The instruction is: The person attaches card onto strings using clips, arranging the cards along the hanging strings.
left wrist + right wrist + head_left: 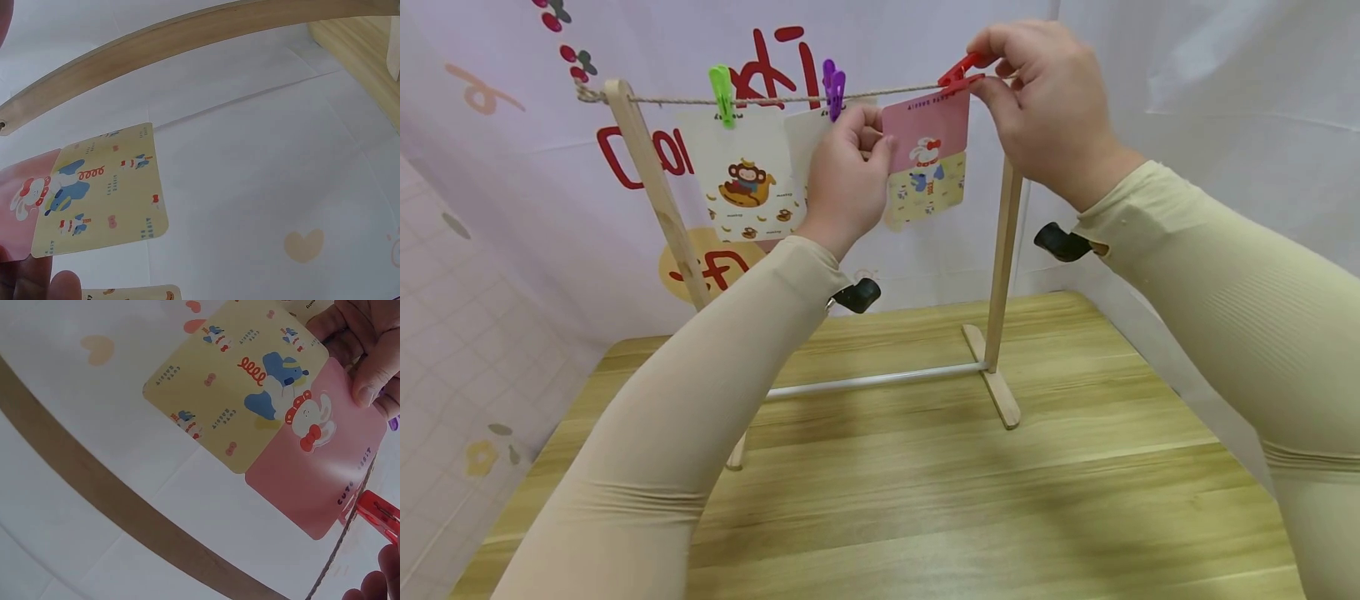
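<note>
My left hand [850, 171] pinches the left edge of a pink and yellow rabbit card [934, 125] between thumb and fingers, holding it up against the twine [880, 93]. With thumb and fingers my right hand [1051, 104] grips a red clothespin [961, 73] at the card's top edge. In the right wrist view the red clothespin [378, 512] meets the twine beside the card's pink end. Whether its tips have closed over the card is hard to tell. The left wrist view shows the rabbit card [103, 190] with fingertips at its lower left edge.
A green clothespin [722, 96] holds a monkey card [741, 179] on the twine. A purple clothespin [833, 87] holds another card, mostly behind my left hand. The twine spans a wooden stand with a left post [658, 196] and right post [1003, 267], on a wood-grain table [925, 492].
</note>
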`<control>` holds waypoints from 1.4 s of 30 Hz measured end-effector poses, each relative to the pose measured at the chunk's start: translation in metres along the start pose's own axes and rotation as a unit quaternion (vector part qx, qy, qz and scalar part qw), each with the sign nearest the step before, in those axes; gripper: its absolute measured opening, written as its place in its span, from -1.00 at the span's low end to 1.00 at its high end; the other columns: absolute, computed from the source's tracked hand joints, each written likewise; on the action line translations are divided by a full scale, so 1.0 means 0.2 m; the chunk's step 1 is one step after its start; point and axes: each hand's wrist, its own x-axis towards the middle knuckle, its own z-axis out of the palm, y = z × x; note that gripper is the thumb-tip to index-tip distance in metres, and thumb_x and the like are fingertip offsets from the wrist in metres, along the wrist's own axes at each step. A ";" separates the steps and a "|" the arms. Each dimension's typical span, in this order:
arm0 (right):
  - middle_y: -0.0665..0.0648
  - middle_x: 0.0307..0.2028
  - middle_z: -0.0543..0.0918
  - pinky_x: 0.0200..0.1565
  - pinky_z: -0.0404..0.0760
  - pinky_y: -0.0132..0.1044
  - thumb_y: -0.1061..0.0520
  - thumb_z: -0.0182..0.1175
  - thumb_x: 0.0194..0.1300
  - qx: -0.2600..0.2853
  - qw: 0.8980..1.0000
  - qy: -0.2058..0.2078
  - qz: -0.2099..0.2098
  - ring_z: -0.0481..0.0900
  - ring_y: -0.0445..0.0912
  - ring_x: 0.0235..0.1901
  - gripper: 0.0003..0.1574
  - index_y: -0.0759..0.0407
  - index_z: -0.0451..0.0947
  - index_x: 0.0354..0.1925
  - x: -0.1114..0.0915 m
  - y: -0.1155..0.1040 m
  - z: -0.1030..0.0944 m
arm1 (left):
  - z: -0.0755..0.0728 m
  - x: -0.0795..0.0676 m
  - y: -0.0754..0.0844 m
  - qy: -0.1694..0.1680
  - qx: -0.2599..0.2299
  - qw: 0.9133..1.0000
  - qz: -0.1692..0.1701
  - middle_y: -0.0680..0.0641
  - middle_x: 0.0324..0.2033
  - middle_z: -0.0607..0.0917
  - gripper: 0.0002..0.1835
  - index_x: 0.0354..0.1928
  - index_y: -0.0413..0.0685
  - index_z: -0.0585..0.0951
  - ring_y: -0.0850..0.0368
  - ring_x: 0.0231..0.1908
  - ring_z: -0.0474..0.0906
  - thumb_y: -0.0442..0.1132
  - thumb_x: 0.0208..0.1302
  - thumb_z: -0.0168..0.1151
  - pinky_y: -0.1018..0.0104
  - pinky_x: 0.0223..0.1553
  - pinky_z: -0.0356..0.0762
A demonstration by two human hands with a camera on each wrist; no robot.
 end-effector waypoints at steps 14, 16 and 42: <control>0.01 -0.16 0.68 -0.04 0.32 -0.26 -0.01 0.04 0.34 -0.014 1.000 -0.002 -0.016 0.43 -0.09 -0.14 -0.70 0.09 0.61 -0.13 0.04 -0.01 0.02 | 0.00 0.01 -0.01 -0.001 0.010 1.000 -0.002 0.04 -0.26 0.54 -0.86 -0.10 0.11 0.47 0.21 -0.17 0.49 -0.13 0.34 0.05 0.39 -0.09 0.49; 0.02 -0.15 0.68 -0.03 0.32 -0.25 -0.01 0.04 0.35 -0.019 1.000 -0.005 -0.015 0.43 -0.07 -0.13 -0.70 0.09 0.61 -0.12 0.04 -0.01 0.02 | 0.00 0.01 -0.01 -0.001 0.012 1.000 -0.001 0.04 -0.26 0.54 -0.86 -0.10 0.11 0.47 0.21 -0.17 0.49 -0.13 0.34 0.05 0.39 -0.09 0.49; 0.04 -0.07 0.65 0.03 0.30 -0.20 0.00 -0.03 0.38 -0.032 0.998 -0.054 -0.005 0.38 -0.05 -0.02 -0.66 0.07 0.58 -0.04 0.03 -0.04 0.04 | 0.01 0.00 -0.04 0.000 0.029 1.000 -0.005 0.05 -0.19 0.57 -0.87 -0.12 0.13 0.47 0.23 -0.11 0.51 -0.10 0.35 0.04 0.35 -0.05 0.49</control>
